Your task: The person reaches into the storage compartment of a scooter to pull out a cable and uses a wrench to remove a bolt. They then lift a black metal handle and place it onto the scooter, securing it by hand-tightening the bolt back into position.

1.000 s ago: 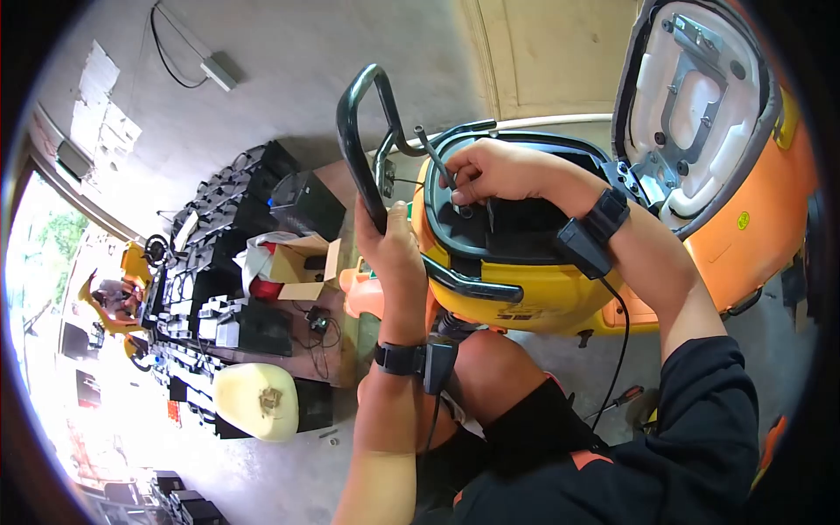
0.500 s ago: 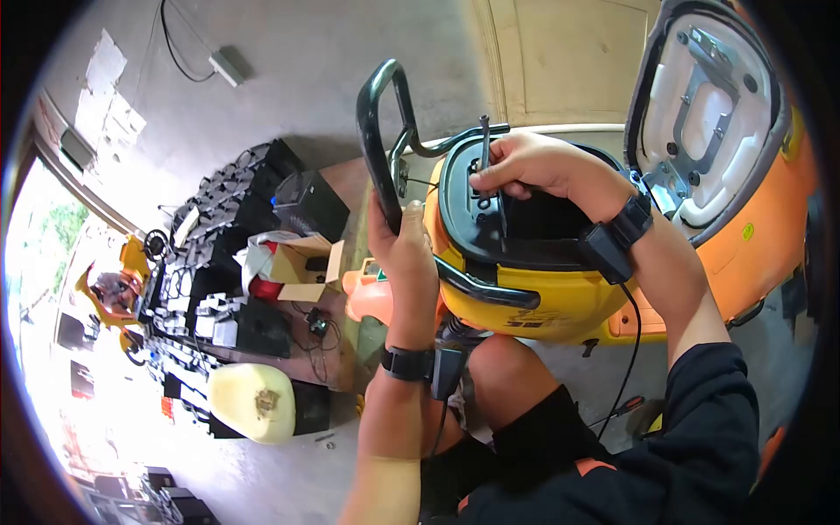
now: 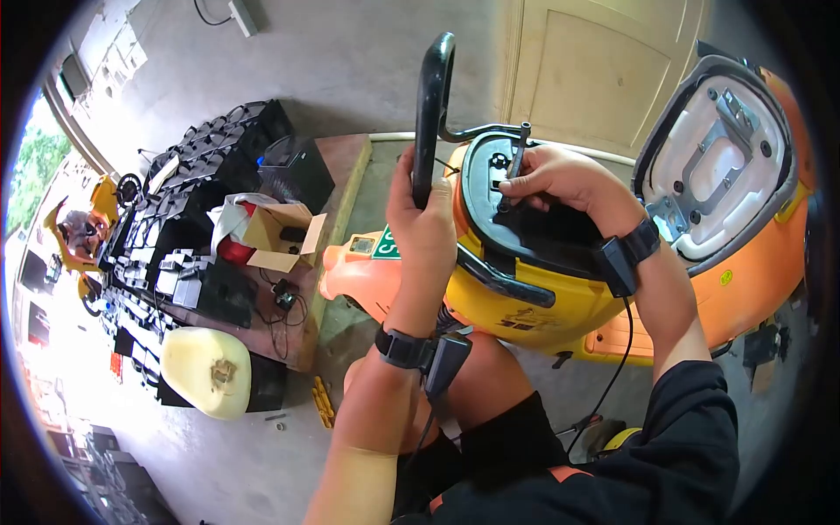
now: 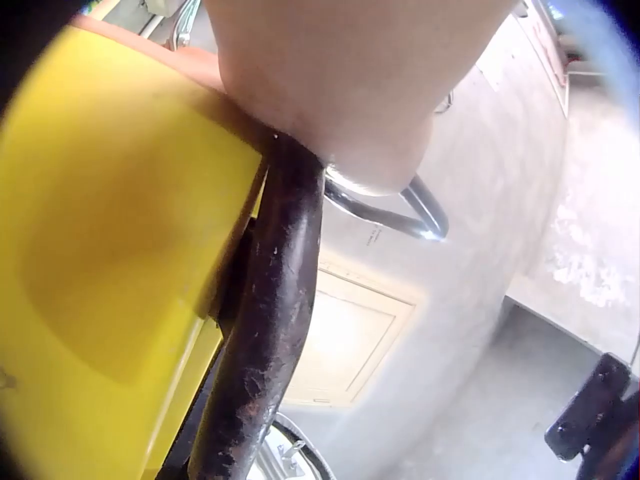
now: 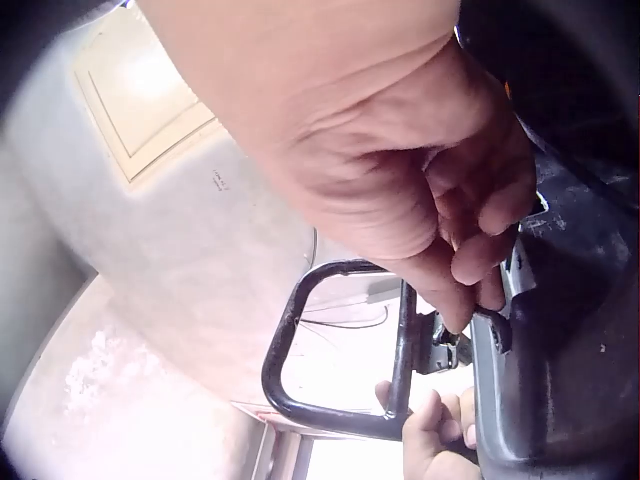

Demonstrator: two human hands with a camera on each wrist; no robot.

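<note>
In the head view, my left hand (image 3: 424, 232) grips the lower part of a black tubular grab rail (image 3: 430, 105) at the tail of a yellow and orange scooter (image 3: 516, 311). My right hand (image 3: 564, 184) holds a dark socket wrench (image 3: 523, 144) between thumb and fingers, its socket end sticking up past the hand. The wrench's lower end is over the black rim (image 3: 478, 179) of the under-seat compartment. From the right wrist, the right fingertips (image 5: 455, 312) bend down close to that rim, and the rail's loop (image 5: 275, 370) stands beyond. Worn black paint shows on a tube (image 4: 280, 290) in the left wrist view.
The scooter's seat (image 3: 717, 166) is flipped up on the right. Left of me, several black batteries (image 3: 188, 201), an open cardboard box (image 3: 278, 236) and a pale foam seat (image 3: 206, 372) lie close together. A cream door (image 3: 604, 74) is behind the scooter.
The wrench has swung from leaning left to nearly upright, leaning slightly right, still in my right hand. My left hand keeps its grip on the rail. The head view has shifted.
</note>
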